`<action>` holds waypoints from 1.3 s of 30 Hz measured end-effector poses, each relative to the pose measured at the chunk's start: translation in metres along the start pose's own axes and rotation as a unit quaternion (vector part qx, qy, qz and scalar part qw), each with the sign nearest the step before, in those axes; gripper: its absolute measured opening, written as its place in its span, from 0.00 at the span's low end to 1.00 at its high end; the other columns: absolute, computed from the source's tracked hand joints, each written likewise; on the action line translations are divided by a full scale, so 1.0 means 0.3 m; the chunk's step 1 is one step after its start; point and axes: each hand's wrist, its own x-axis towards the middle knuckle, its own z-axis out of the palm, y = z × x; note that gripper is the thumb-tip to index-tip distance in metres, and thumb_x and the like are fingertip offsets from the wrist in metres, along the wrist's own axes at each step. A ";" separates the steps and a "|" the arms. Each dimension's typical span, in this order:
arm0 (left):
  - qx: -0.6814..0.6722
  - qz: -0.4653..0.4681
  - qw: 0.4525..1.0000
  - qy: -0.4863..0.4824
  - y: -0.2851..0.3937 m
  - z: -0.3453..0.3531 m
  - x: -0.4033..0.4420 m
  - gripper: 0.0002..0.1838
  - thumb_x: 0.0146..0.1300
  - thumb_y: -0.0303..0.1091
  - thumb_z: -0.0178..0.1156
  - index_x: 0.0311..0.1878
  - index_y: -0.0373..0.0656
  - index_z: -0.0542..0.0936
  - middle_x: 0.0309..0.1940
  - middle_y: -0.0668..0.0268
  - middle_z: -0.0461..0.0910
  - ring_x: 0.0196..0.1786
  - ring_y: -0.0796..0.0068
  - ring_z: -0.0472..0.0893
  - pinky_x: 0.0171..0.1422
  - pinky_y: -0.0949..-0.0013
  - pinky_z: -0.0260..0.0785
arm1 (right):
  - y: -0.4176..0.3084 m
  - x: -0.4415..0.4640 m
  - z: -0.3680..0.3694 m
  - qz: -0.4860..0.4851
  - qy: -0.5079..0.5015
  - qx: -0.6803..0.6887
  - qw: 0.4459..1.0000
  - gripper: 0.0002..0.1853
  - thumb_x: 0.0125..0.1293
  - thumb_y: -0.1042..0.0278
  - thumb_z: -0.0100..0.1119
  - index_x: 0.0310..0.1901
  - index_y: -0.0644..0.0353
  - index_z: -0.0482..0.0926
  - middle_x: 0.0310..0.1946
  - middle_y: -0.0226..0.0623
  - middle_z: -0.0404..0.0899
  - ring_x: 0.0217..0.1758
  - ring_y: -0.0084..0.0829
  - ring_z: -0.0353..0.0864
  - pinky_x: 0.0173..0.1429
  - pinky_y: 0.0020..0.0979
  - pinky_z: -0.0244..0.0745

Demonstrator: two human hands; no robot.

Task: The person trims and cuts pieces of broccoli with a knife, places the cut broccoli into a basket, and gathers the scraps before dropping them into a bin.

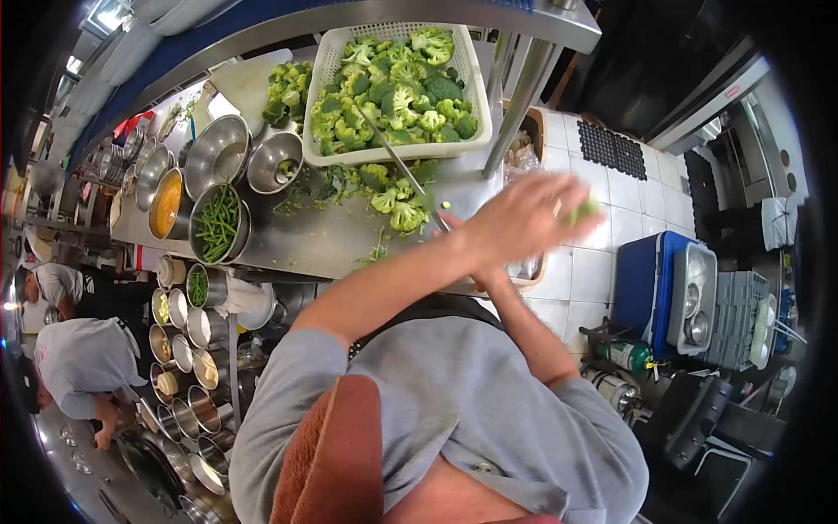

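My left hand [528, 223] is stretched out to the right past the counter's edge, blurred by motion. A pale green broccoli piece [583, 211] shows at its fingers. The left forearm crosses over my right arm and hides most of my right hand [448, 220], whose fingers are wrapped round a knife handle. The long knife [394, 155] points up and left, its blade over the broccoli. Cut broccoli florets [403, 210] lie loose on the steel counter [305, 240] beside the blade. Behind them, a white perforated crate [476, 96] is heaped with florets.
Steel bowls [218, 153] stand at the left, one with green beans [216, 223], another with orange sauce [166, 205]. A lined bin [532, 131] is beyond the counter's right edge, near a shelf post [521, 109]. A blue cooler [642, 279] stands right. Co-workers [87, 358] are at left.
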 end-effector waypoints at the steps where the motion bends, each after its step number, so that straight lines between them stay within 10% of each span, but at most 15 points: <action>1: 0.045 -0.034 0.998 -0.011 -0.061 0.100 0.044 0.25 0.61 0.33 0.63 0.63 0.53 0.77 0.62 0.56 0.75 0.67 0.55 0.74 0.62 0.56 0.75 | 0.013 -0.003 0.000 0.021 -0.001 -0.043 0.999 0.35 0.70 0.59 0.60 0.74 0.64 0.62 0.75 0.51 0.60 0.79 0.40 0.58 0.81 0.39 0.52; 6: -0.080 -0.141 0.985 -0.064 -0.044 0.082 -0.002 0.28 0.59 0.32 0.67 0.65 0.46 0.76 0.65 0.50 0.73 0.66 0.49 0.74 0.71 0.54 0.68 | 0.258 0.017 -0.032 -0.078 0.035 -0.177 0.981 0.36 0.70 0.60 0.58 0.77 0.58 0.58 0.68 0.41 0.70 0.68 0.31 0.72 0.73 0.37 0.63; 7: -0.201 -0.130 0.967 -0.083 0.001 0.017 -0.071 0.26 0.59 0.32 0.68 0.62 0.44 0.79 0.63 0.50 0.76 0.64 0.51 0.76 0.70 0.55 0.69 | 0.236 -0.003 -0.046 -0.055 0.024 0.133 0.989 0.36 0.70 0.61 0.58 0.76 0.58 0.59 0.67 0.43 0.71 0.65 0.30 0.74 0.71 0.36 0.66; 9: -0.413 -0.212 0.852 -0.243 0.036 -0.134 -0.204 0.17 0.60 0.30 0.67 0.53 0.41 0.84 0.50 0.54 0.84 0.55 0.55 0.82 0.62 0.59 0.73 | 0.151 -0.017 -0.046 0.015 0.036 0.224 0.974 0.35 0.68 0.63 0.59 0.75 0.58 0.62 0.57 0.42 0.76 0.54 0.28 0.79 0.58 0.32 0.74; 10: -0.389 -0.278 0.852 -0.213 0.033 -0.198 -0.281 0.13 0.61 0.29 0.66 0.49 0.41 0.85 0.45 0.55 0.85 0.50 0.57 0.83 0.58 0.60 0.74 | 0.039 -0.016 -0.061 0.040 0.060 0.004 0.997 0.34 0.67 0.64 0.59 0.74 0.59 0.64 0.48 0.41 0.81 0.45 0.25 0.82 0.48 0.29 0.78; 13: -0.154 -0.514 0.834 -0.129 -0.030 -0.256 -0.584 0.07 0.61 0.28 0.64 0.42 0.39 0.84 0.38 0.55 0.86 0.42 0.58 0.86 0.51 0.61 0.77 | 0.053 0.006 -0.072 0.087 0.078 0.002 0.993 0.30 0.64 0.69 0.58 0.69 0.61 0.70 0.18 0.22 0.69 0.16 0.16 0.66 0.19 0.23 0.60; 16: -0.022 -0.674 0.732 -0.101 -0.103 -0.225 -0.757 0.12 0.60 0.30 0.65 0.47 0.40 0.84 0.44 0.53 0.85 0.48 0.55 0.84 0.55 0.59 0.76 | 0.004 0.000 -0.099 0.152 0.045 -0.036 0.987 0.28 0.65 0.67 0.56 0.68 0.60 0.73 0.26 0.26 0.73 0.22 0.17 0.70 0.25 0.24 0.66; 18: 0.060 -0.543 0.837 0.027 -0.163 -0.155 -0.797 0.18 0.59 0.31 0.66 0.53 0.40 0.83 0.54 0.51 0.81 0.56 0.53 0.81 0.60 0.57 0.73 | -0.016 0.015 -0.083 0.125 0.037 -0.023 0.991 0.19 0.65 0.66 0.56 0.56 0.64 0.78 0.23 0.27 0.73 0.20 0.18 0.69 0.23 0.25 0.65; 22: 0.026 -0.549 0.835 -0.031 -0.227 -0.129 -0.763 0.23 0.58 0.30 0.67 0.59 0.40 0.80 0.60 0.49 0.77 0.60 0.51 0.78 0.62 0.57 0.72 | -0.044 0.075 -0.060 0.115 0.023 0.034 0.992 0.08 0.66 0.67 0.54 0.37 0.63 0.75 0.24 0.30 0.76 0.20 0.18 0.72 0.22 0.24 0.66; 24: -0.019 -0.590 0.803 -0.083 -0.236 -0.152 -0.754 0.27 0.56 0.30 0.69 0.62 0.39 0.78 0.59 0.49 0.76 0.60 0.50 0.77 0.61 0.58 0.72 | -0.015 0.111 -0.056 0.148 -0.009 -0.046 0.988 0.24 0.68 0.66 0.54 0.65 0.59 0.75 0.24 0.30 0.75 0.19 0.18 0.70 0.21 0.24 0.64; 28: -0.029 -0.573 0.819 0.008 -0.196 -0.199 -0.810 0.28 0.59 0.31 0.70 0.64 0.40 0.76 0.56 0.53 0.77 0.56 0.59 0.79 0.57 0.62 0.74 | -0.049 0.116 0.036 0.078 0.003 -0.104 0.992 0.31 0.68 0.66 0.53 0.73 0.60 0.67 0.29 0.31 0.76 0.23 0.19 0.70 0.27 0.23 0.66; 30: -0.304 -0.674 0.656 0.153 -0.177 -0.237 -0.796 0.26 0.60 0.32 0.71 0.62 0.40 0.77 0.47 0.62 0.80 0.46 0.72 0.81 0.52 0.67 0.76 | -0.058 0.141 0.091 -0.043 0.047 -0.105 0.992 0.25 0.66 0.71 0.51 0.64 0.70 0.73 0.26 0.42 0.76 0.30 0.33 0.76 0.39 0.35 0.72; 33: -0.436 -0.635 0.589 0.244 -0.147 -0.253 -0.784 0.24 0.63 0.33 0.71 0.61 0.41 0.77 0.44 0.68 0.80 0.41 0.83 0.79 0.43 0.75 0.74 | -0.083 0.173 0.142 -0.110 0.002 -0.169 0.979 0.33 0.67 0.67 0.51 0.73 0.67 0.61 0.27 0.48 0.77 0.33 0.39 0.78 0.44 0.37 0.74; 39: -0.345 -0.629 0.670 0.192 -0.174 -0.298 -0.796 0.20 0.62 0.33 0.72 0.55 0.41 0.79 0.35 0.74 0.80 0.34 0.88 0.74 0.36 0.79 0.67 | -0.181 0.209 0.175 -0.070 -0.022 -0.182 0.981 0.34 0.76 0.50 0.48 0.73 0.67 0.62 0.32 0.55 0.79 0.37 0.49 0.79 0.48 0.43 0.73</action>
